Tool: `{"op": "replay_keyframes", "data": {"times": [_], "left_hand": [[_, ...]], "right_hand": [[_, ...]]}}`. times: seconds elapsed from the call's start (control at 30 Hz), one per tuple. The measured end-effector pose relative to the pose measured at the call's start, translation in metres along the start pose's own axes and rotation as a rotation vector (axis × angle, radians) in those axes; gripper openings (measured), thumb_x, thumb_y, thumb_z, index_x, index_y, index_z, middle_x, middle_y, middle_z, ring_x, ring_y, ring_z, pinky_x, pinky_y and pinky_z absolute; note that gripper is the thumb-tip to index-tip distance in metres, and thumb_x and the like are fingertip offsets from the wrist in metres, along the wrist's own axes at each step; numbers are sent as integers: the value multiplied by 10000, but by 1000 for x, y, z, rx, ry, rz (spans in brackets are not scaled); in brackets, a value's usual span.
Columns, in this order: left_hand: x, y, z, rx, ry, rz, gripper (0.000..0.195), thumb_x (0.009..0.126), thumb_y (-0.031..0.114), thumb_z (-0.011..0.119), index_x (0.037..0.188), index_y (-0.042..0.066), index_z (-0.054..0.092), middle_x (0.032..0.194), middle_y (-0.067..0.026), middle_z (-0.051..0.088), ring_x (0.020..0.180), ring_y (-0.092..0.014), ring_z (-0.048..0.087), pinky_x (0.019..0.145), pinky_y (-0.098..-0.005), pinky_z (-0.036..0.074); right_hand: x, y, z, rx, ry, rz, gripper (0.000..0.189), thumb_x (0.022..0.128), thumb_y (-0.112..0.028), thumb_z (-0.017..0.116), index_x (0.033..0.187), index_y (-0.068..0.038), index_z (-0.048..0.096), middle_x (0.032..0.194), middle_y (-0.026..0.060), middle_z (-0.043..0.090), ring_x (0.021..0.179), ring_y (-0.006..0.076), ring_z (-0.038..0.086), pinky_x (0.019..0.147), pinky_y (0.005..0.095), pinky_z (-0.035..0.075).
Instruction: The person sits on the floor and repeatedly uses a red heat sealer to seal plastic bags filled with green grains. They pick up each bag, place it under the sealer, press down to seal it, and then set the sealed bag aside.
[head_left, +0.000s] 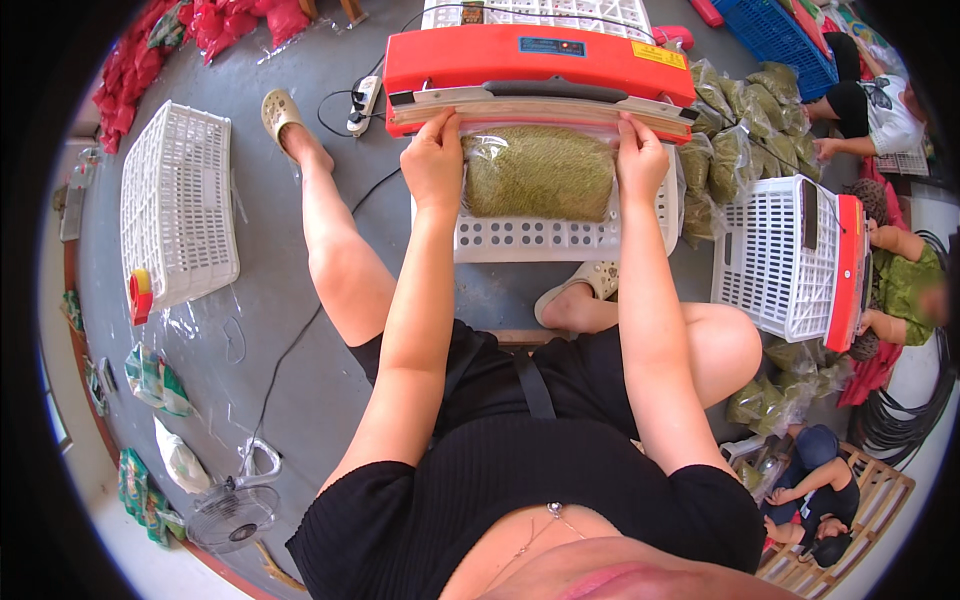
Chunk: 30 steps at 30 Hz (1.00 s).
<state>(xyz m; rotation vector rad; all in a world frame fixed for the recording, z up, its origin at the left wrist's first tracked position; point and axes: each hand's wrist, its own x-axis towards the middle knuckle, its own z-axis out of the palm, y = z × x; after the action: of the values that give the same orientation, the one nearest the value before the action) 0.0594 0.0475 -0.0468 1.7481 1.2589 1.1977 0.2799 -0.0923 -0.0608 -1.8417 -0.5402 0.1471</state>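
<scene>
A clear plastic bag of small green beans or grain lies flat on an upturned white plastic crate, its top edge at the jaw of a red impulse heat sealer. My left hand pinches the bag's upper left corner between thumb and fingers. The upper right corner is pinched by my right hand. Both hands are close against the sealer's front edge. The sealer's dark handle lies above the bag's top edge, and a small light glows on its panel.
Filled clear bags are piled at the right. Beyond them is another red sealer by a white crate, with several people nearby. A power strip and cables lie left of the sealer. A white crate and a fan stand at left.
</scene>
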Motion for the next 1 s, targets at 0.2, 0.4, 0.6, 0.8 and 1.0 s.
{"op": "replay_keyframes", "data": {"times": [0.2,0.4,0.6,0.8,1.0], "left_hand": [[4,32,-22,499,-116,22,215,895,344,633,977,193,763,819,-75,717,755,-278,685,664,-388,527],[14,61,-18,445,-104,617,181,839,157,668,993,198,753,888,-25,641,889,-263,612,766,-350,523],[-2,110,27,605,-444,765,407,877,316,660,1265,194,645,1047,-107,614,987,-292,573,888,-364,489],[-17,118,45,833,-528,724,495,909,502,566,1350,277,585,1100,-126,594,1033,-340,557,900,-500,477],[-13,123,46,876,-573,702,453,927,493,552,1330,291,596,1096,-134,594,1038,-349,568,894,-586,507]], "right_hand": [[0,16,-4,270,-95,85,203,916,-88,601,1101,-31,660,755,41,685,650,112,633,640,266,494],[4,13,-1,280,-1,109,149,912,-85,605,948,-46,466,715,60,642,639,129,616,614,279,475],[6,13,0,375,-13,127,185,922,-110,624,932,-53,448,708,41,614,619,118,581,594,273,454],[-4,8,-5,257,86,22,230,930,-157,653,929,-60,444,726,12,534,632,82,498,575,249,420],[-12,23,-21,242,225,3,228,926,-152,654,935,-53,449,697,-16,481,608,71,444,555,249,387]]}}
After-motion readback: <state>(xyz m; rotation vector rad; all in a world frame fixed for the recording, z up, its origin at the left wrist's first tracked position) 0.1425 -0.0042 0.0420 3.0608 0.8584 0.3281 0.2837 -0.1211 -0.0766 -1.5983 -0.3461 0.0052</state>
